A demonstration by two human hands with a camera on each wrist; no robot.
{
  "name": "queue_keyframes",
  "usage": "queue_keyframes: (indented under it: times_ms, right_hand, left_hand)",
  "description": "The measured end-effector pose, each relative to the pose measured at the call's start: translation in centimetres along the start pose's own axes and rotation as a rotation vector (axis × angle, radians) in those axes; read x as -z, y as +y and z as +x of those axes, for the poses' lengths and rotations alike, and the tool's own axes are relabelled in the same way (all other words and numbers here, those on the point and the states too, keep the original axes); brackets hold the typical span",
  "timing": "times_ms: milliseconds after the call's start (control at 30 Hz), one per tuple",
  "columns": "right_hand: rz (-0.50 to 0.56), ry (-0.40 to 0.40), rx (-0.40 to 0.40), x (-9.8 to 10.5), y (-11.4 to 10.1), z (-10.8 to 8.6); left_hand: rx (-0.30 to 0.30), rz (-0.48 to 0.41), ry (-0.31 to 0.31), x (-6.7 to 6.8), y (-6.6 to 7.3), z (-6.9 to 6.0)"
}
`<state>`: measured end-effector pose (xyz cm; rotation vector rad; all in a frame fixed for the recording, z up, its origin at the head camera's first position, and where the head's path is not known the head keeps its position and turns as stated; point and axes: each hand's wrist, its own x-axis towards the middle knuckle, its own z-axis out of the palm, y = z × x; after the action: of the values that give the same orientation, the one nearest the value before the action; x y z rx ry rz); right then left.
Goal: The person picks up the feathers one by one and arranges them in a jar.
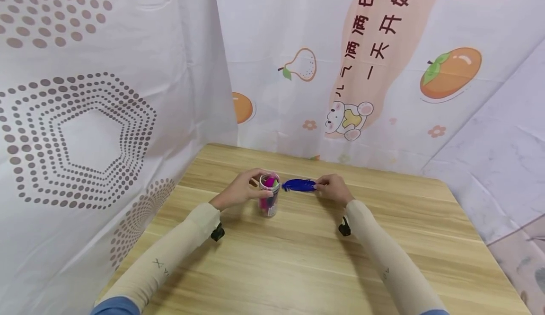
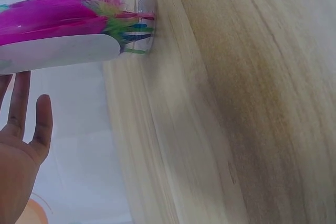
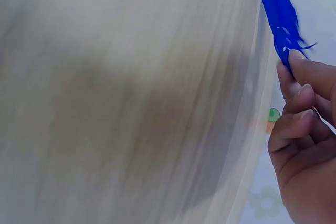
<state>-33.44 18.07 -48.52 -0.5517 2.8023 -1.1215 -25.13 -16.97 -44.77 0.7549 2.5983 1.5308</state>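
Observation:
A clear plastic jar (image 1: pixel 270 209) stands upright on the wooden table, with bright feathers inside, among them a magenta one (image 2: pixel 58 17) and some green and blue quills near the base. My left hand (image 1: pixel 239 192) holds the jar near its open top, thumb on the near side and fingers around the far side. To the right of the jar, my right hand (image 1: pixel 335 188) pinches one end of a blue feather (image 1: pixel 299 185) between thumb and index finger. The feather's other end points left, close to the jar's rim. In the right wrist view, the remaining fingers curl beneath the pinch.
The wood-grained table (image 1: pixel 306 263) stretches toward me and to the right. A white fabric sheet with printed fruit (image 1: pixel 272 36) hangs behind it, and a dotted sheet (image 1: pixel 89 140) hangs along the left edge. Each wrist carries a small black camera.

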Motion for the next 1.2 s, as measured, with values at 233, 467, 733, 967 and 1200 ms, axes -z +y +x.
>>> queue_keyframes:
  times_ms: [233, 467, 733, 967, 1200]
  right_hand:
    - [0.036, 0.028, -0.023, 0.8, -0.4, -1.2]
    - [0.04, 0.07, -0.001, 1.4, -0.4, -1.5]
    - [0.079, 0.077, -0.007, 2.3, -0.9, -2.5]
    - [0.108, 0.088, 0.017, 2.9, -1.1, -3.2]
    - [0.138, 0.092, 0.023, 3.6, -1.2, -4.2]
  left_hand:
    - [0.006, 0.003, 0.001, 0.0, -0.2, 0.0]
    - [0.01, -0.001, 0.008, 0.1, -0.2, 0.0]
    - [0.007, -0.012, 0.004, 0.0, -0.2, 0.1]
    - [0.019, -0.023, 0.005, -0.1, -0.3, 0.1]
    - [0.027, -0.019, 0.003, 0.0, -0.2, 0.0]
